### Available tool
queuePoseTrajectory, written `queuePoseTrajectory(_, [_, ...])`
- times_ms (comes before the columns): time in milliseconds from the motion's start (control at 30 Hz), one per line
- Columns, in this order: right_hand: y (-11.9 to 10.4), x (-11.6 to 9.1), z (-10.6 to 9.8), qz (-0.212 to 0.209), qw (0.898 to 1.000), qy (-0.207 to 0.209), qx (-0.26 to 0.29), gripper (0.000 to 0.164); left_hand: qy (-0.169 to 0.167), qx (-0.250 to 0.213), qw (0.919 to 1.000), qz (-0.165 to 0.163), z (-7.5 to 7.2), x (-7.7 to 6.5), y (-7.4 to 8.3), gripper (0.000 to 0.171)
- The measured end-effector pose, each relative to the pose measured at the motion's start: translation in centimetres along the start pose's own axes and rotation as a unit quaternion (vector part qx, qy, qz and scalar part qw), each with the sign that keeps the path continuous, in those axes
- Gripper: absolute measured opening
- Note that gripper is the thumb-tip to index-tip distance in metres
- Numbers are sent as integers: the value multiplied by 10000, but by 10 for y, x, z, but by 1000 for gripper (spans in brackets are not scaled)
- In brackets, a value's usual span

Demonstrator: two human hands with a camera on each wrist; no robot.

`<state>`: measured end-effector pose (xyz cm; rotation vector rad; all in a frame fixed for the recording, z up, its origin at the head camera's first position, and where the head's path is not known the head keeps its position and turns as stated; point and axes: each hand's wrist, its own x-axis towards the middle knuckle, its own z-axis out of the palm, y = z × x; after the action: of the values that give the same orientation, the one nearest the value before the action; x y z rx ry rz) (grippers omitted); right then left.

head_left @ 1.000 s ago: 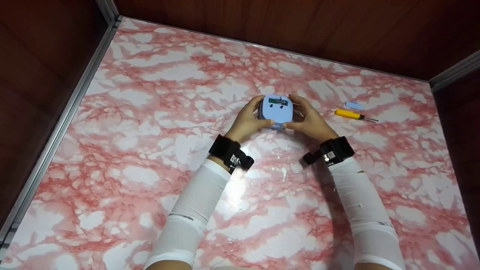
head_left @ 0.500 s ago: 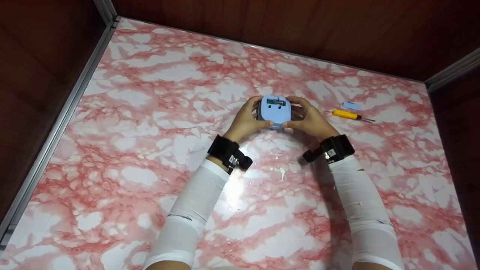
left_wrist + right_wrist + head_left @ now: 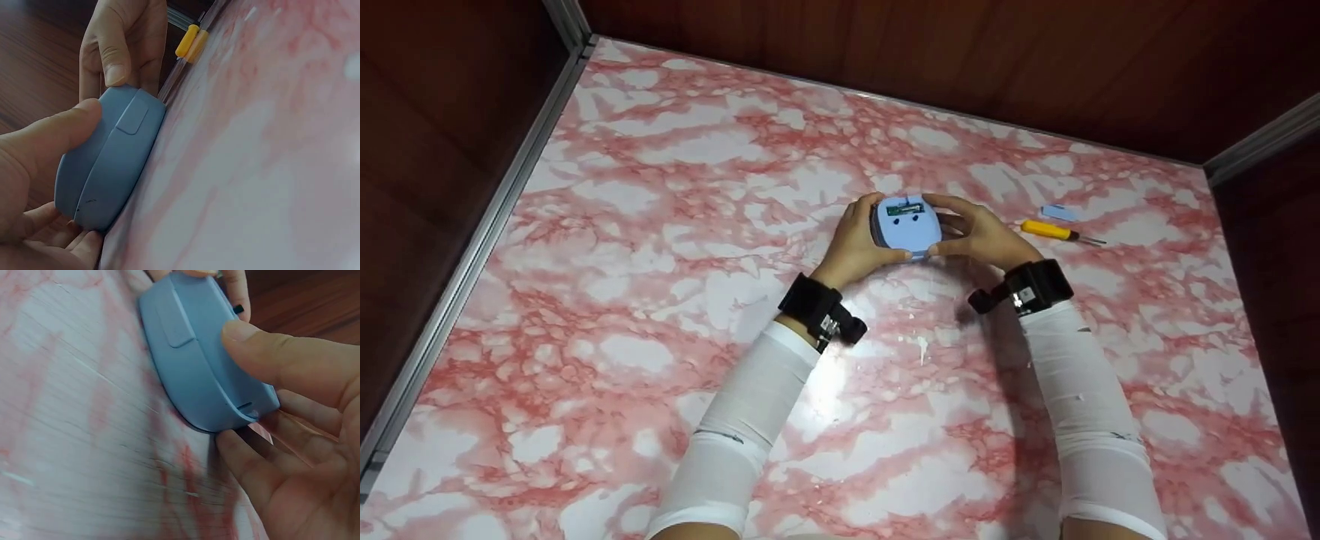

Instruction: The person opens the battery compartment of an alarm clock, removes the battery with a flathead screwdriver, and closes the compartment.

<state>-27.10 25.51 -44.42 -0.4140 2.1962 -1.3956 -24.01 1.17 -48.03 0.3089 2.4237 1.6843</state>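
Note:
A light blue, rounded plastic device [image 3: 911,234] is held between both hands near the middle of the table. Its upper face has an uncovered battery compartment [image 3: 905,210] with something green inside, and two small black knobs below that. My left hand [image 3: 856,244] grips the left side, thumb on the near edge. On the right side my right hand [image 3: 986,234] grips it too, thumb near the other thumb. The left wrist view shows the device's seamed side wall [image 3: 121,157] close to the tabletop; whether it touches, I cannot tell. Fingers behind it are partly hidden.
To the right lie a yellow-handled screwdriver [image 3: 1050,230] and, just behind it, a small light blue cover [image 3: 1059,213]. The table [image 3: 697,225] has a red-and-white marbled top, with dark wood panels [image 3: 885,67] along its back and sides.
The device has turned slightly counter-clockwise in both hands. My right wrist has moved up a little, and the view has shifted slightly. The screwdriver and cover lie as before.

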Motion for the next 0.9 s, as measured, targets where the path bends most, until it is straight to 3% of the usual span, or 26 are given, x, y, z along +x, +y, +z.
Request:
queuePoseTrajectory(500, [3, 5, -10, -278, 9975, -640, 132, 80, -345, -32, 9994, 17, 3, 1, -2, 107])
queuePoseTrajectory(900, [3, 4, -11, -47, 9982, -592, -94, 80, -328, -101, 9994, -69, 4, 3, -3, 105])
